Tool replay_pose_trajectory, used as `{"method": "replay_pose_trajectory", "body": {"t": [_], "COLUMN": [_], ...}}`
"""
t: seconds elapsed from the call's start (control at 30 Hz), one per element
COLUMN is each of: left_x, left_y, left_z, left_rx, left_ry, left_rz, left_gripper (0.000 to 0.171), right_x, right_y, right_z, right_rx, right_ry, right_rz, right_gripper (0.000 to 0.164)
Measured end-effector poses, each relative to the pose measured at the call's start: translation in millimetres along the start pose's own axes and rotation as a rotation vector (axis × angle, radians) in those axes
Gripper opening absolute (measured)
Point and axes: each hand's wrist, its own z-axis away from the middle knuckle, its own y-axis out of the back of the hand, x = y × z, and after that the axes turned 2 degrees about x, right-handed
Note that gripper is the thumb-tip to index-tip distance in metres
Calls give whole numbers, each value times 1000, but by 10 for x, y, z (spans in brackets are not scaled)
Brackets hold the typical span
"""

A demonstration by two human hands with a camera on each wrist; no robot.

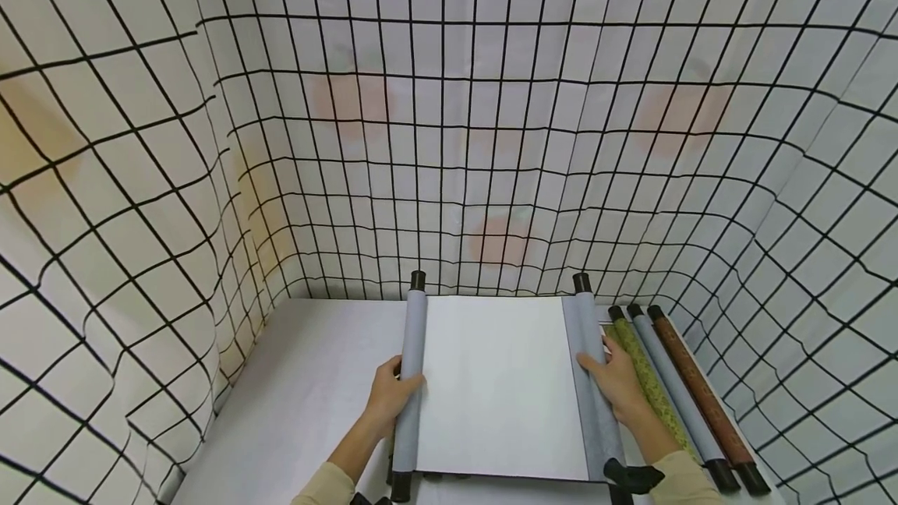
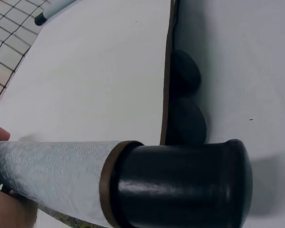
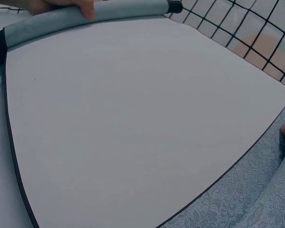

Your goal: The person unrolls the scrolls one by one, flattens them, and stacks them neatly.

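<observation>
A hanging scroll lies partly unrolled across the table, its blank white sheet [image 1: 501, 380] spread between two rollers covered in grey-blue cloth. My left hand [image 1: 393, 397] grips the left roller [image 1: 412, 345], thumb over the top. The right hand [image 1: 619, 382] holds the right roller [image 1: 595, 404], its thumb lying on the cloth. Close up in the left wrist view, the roller ends in a black knob [image 2: 180, 185]. Patterned grey-blue cloth [image 3: 228, 190] borders the sheet in the right wrist view. Beneath the sheet's near edge, two dark rounded ends [image 2: 185, 121] poke out.
To the right lie three rolled scrolls: green [image 1: 652, 384], grey-blue [image 1: 680, 404] and red-brown [image 1: 705, 396]. Green patterned cloth [image 2: 61, 217] shows under the left roller. Black wire grid [image 1: 477, 131] stands around the white table [image 1: 316, 365] at back and sides.
</observation>
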Motion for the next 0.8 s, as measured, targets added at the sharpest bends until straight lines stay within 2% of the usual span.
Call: {"method": "replay_pose_trajectory", "body": {"t": [0.27,0.5,0.63,0.8], "left_x": [52,33,45,72], "left_y": [-27,-7,38,85], "left_z": [-14,-21,-50,-79], "left_rx": [64,91,81,42], "left_ry": [43,22,9,34], "left_rz": [-56,-131,-118,-94], "left_gripper": [58,77,69,59], "right_x": [2,0,-2,48], "right_y": [48,30,51,89], "right_z": [10,0,-43,-57], "right_rx": [20,-2,-16,-25], "right_ry": [-24,-44,-48,-72], "right_rz": [10,21,30,43], "right_gripper": [77,80,83,85]}}
